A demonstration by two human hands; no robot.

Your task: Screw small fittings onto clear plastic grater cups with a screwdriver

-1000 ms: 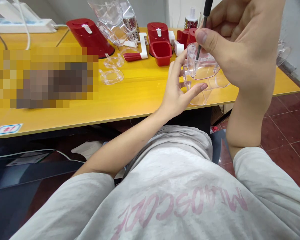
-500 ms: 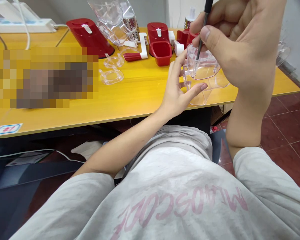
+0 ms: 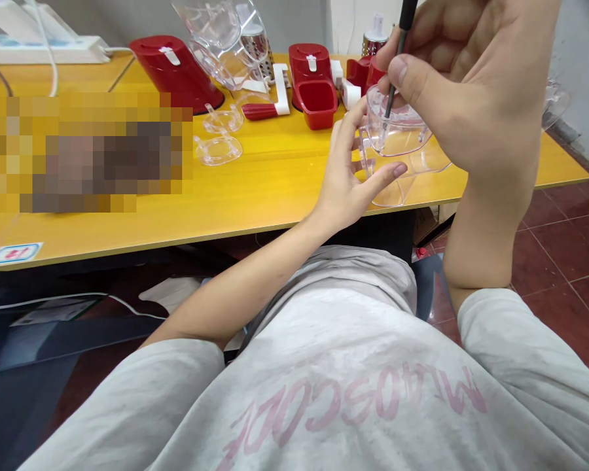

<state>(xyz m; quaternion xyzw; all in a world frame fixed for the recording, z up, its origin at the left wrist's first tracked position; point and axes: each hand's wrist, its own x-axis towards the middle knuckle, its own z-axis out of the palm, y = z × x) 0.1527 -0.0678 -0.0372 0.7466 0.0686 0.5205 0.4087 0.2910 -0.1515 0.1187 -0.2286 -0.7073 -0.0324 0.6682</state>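
A screwdriver (image 3: 408, 14) with a black handle and a thin metal shaft is pinched in my right hand (image 3: 464, 91), its thumb and fingers closed round it. The shaft points down, its tip at a post on a clear plastic housing (image 3: 405, 140) by the table's front edge. My left hand (image 3: 346, 173) grips the left side of this housing, fingers behind and thumb along the front. Part of the housing is hidden behind my right hand. I cannot make out a screw at the tip.
Beyond my hands on the yellow table (image 3: 275, 190) stand red bases (image 3: 177, 72), a red cup (image 3: 319, 108) and a red-handled white crank (image 3: 265, 110). Clear plastic rings (image 3: 220, 150) lie left of my left hand. A white power strip (image 3: 53, 51) is at the back left.
My right thumb and fingers have shifted slightly on the screwdriver, the thumb a little to the left. The left hand and the clear housing stay put.
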